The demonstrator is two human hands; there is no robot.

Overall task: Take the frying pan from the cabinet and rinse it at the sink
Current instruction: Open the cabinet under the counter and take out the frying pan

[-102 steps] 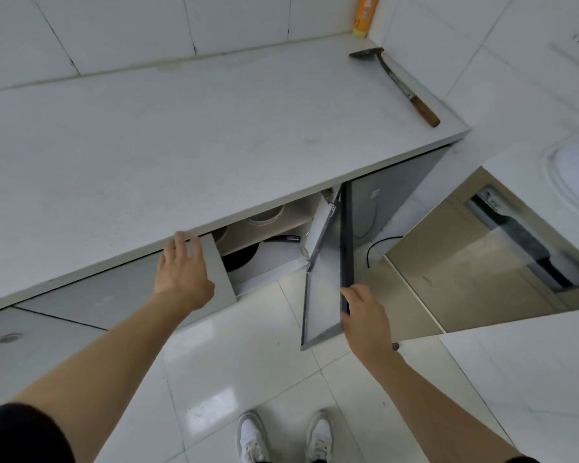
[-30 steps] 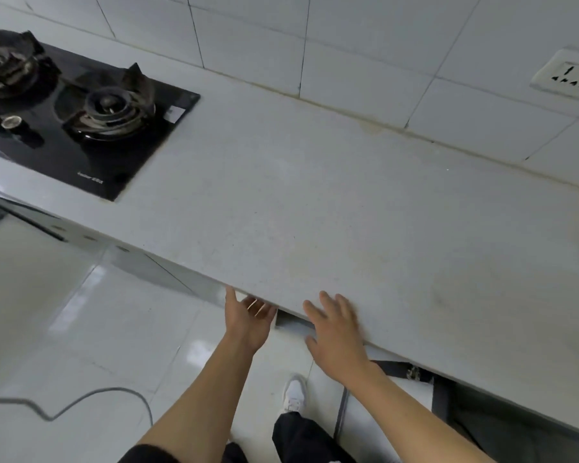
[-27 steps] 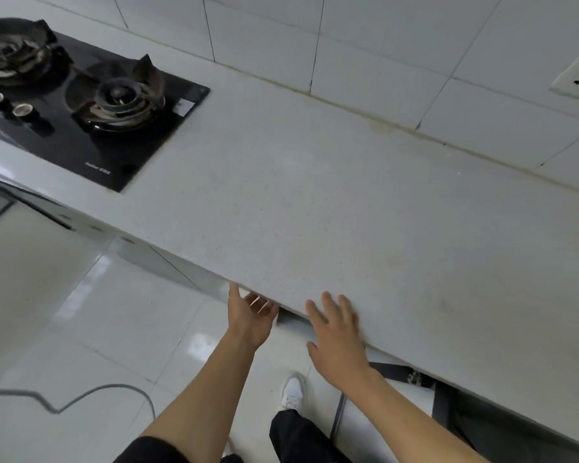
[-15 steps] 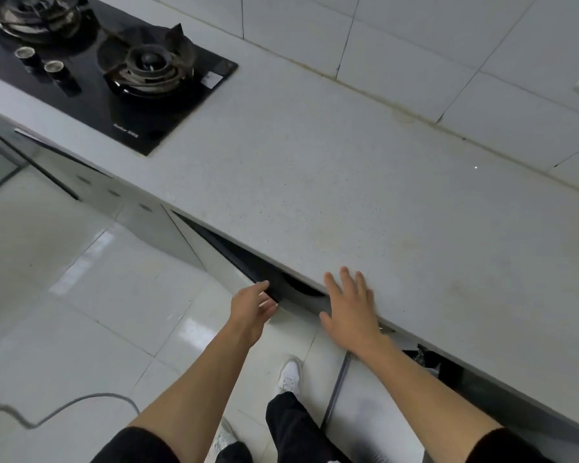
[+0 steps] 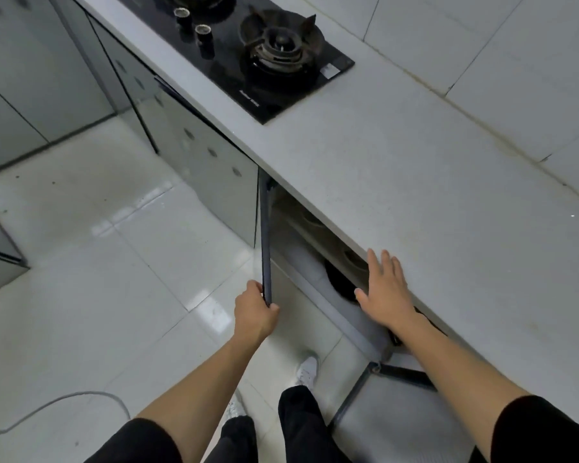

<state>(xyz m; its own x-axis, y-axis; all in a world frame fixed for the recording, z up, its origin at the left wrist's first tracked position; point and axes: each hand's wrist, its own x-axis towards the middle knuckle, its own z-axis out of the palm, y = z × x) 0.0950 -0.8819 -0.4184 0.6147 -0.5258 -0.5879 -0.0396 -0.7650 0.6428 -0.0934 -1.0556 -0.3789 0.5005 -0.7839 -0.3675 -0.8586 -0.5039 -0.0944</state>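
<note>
The left hand (image 5: 255, 314) grips the bottom edge of the open cabinet door (image 5: 265, 242), and right of it the dark frying pan (image 5: 340, 282) sits low inside the cabinet, nearest the right hand (image 5: 386, 292), whose straight fingers (image 5: 381, 264) rest on the tabletop (image 5: 415, 182) edge just above.

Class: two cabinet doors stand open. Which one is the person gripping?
The door edge-on to the camera, gripped by the left hand; the other open door hangs untouched.

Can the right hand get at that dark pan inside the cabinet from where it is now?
Probably yes. The left hand holds the cabinet door wide open, and the right hand rests open on the countertop edge directly above the dark pan.
</note>
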